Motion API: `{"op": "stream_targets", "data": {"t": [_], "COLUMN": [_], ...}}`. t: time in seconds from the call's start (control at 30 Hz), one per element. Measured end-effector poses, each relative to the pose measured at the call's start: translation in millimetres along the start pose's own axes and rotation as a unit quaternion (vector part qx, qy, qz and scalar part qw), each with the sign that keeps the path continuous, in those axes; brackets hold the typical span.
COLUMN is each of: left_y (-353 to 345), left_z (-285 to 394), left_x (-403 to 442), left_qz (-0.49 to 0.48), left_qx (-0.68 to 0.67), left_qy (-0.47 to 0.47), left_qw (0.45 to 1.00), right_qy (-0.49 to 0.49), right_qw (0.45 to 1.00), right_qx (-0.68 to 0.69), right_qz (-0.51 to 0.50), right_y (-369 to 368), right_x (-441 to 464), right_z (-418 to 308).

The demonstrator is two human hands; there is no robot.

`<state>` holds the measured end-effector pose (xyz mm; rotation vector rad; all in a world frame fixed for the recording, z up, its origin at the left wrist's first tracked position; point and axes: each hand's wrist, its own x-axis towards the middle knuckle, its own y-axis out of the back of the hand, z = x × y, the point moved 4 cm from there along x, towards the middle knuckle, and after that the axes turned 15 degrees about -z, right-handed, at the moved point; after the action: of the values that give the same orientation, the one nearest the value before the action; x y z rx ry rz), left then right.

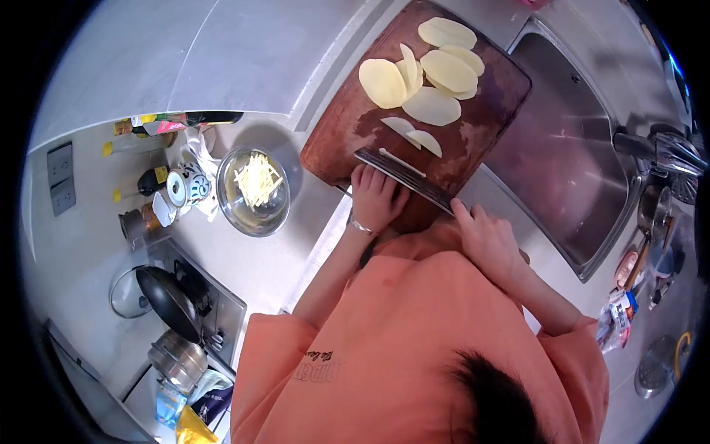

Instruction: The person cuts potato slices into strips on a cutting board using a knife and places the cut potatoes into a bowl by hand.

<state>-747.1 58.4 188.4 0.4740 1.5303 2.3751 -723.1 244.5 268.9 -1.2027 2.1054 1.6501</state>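
My right hand (484, 235) is closed around the handle of a kitchen knife (407, 177), its thumb stretched along the blade's near end. The blade lies slantwise over the lower part of a brown cutting board (347, 122). Close against the blade's near side, my left hand (377, 194) presses down with curled fingers; whatever is under them is hidden. A thin pale strip (401, 161) lies along the blade's far side. Just beyond are two narrow potato slices (425, 142). Several broad oval potato slices (432, 106) overlap toward the board's far end.
Left of the board, a clear bowl (224, 198) holds pale potato strips (257, 180). Bottles and a patterned jar (194, 183) line the wall, with a black pan (168, 302) below them. A metal sink (551, 148) adjoins the board's right side; utensils (673, 159) stand beyond it.
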Motion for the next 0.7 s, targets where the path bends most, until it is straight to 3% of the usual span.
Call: {"op": "stream_targets", "data": {"t": [0.3,0.57,0.7], "left_y": [0.2,-2.1,-1.7], "left_z": [-2.8,-1.8,-2.2], "left_x": [1.8,1.1,-3.5], "left_qz": [-0.01,0.032,0.033], "left_qx": [-0.009,0.006,-0.005], "left_qy": [-0.003,-0.003,-0.005], "left_qw": [1.0,0.999,0.999], "right_qy": [-0.013,-0.002,0.003], "right_qw": [0.999,0.997,0.999], "right_qx": [0.021,0.077,0.041], "right_qz": [-0.044,0.022,-0.012], "right_y": [9.8,0.0,4.8], "right_x": [3.7,19.7,6.5], "right_z": [-2.3,9.2,4.4]}}
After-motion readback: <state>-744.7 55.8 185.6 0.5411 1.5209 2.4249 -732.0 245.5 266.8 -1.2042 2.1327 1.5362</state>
